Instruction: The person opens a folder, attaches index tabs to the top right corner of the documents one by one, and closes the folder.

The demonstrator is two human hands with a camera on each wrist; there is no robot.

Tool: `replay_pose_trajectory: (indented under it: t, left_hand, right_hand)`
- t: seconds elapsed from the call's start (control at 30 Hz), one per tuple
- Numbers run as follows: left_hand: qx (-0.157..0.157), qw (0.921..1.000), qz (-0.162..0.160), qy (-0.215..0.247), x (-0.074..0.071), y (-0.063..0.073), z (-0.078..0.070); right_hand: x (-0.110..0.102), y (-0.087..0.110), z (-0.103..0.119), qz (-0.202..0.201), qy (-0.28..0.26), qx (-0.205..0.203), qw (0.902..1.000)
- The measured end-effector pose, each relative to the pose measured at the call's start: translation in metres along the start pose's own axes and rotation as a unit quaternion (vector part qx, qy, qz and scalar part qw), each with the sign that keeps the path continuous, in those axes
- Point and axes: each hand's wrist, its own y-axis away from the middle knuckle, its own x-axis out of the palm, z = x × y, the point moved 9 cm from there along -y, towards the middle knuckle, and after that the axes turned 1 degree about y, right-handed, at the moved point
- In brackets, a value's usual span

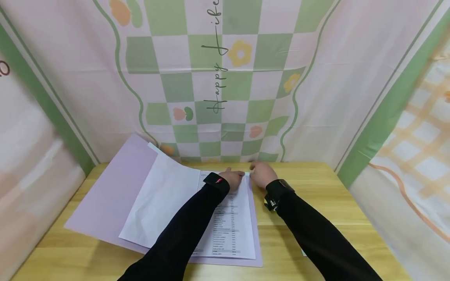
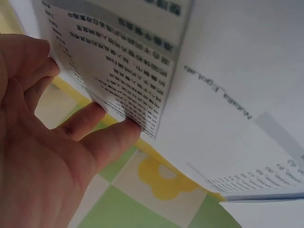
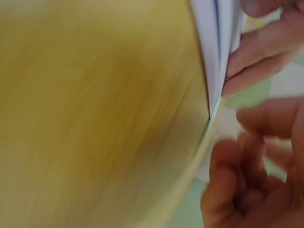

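A lilac folder [image 1: 109, 191] lies open on the wooden table, with white paper inside it. Its left-hand page [image 1: 165, 195] is blank and rises off the table. The right-hand page [image 1: 232, 234] carries rows of small print. My left hand [image 1: 232, 179] rests near the top of the printed page; in the left wrist view its fingertips [image 2: 130, 126] touch the paper near its edge. Beside the folder's top right corner is my right hand [image 1: 263, 175], its fingers loosely bent. In the right wrist view those fingers [image 3: 270, 116] are apart from the paper, and nothing shows between them.
The wooden table [image 1: 309, 187] extends to the right of the folder. A patterned cloth [image 1: 242, 89] hangs directly behind the table's back edge, with more cloth on both sides. A small pale piece [image 1: 304, 253] shows beside the right forearm, which mostly hides it.
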Motion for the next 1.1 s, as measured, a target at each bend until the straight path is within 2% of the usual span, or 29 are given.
replay_pose_trajectory:
  t: [0.03, 0.1, 0.27, 0.4, 0.6, 0.83, 1.1]
  left_hand:
    - [-0.001, 1.0, 0.0, 0.001, 0.0, 0.0, 0.0]
    - [0.002, 0.9999, -0.002, -0.01, 0.0, 0.0, 0.0]
    - [0.007, 0.9995, -0.01, -0.029, -0.006, 0.007, -0.001]
    - [0.002, 0.9996, -0.02, -0.023, -0.011, 0.013, -0.002]
    - [-0.006, 0.9997, -0.024, -0.008, -0.009, 0.015, 0.001]
    - [-0.013, 0.9996, -0.02, 0.014, -0.007, 0.014, 0.002]
    - [-0.01, 0.9983, -0.01, 0.057, -0.004, 0.011, 0.003]
  right_hand:
    - [0.002, 0.002, 0.005, 0.009, 0.018, -0.026, 0.9995]
    - [0.009, 0.006, 0.011, 0.04, 0.051, -0.053, 0.9965]
    - [0.016, 0.011, 0.014, 0.086, 0.106, -0.048, 0.9895]
    - [0.012, 0.012, 0.009, 0.098, 0.105, -0.024, 0.9893]
    - [0.007, 0.014, -0.005, 0.111, 0.106, -0.016, 0.988]
    - [-0.003, 0.023, -0.038, 0.123, 0.092, 0.011, 0.988]
    - [-0.012, 0.044, -0.068, 0.134, 0.084, 0.017, 0.9873]
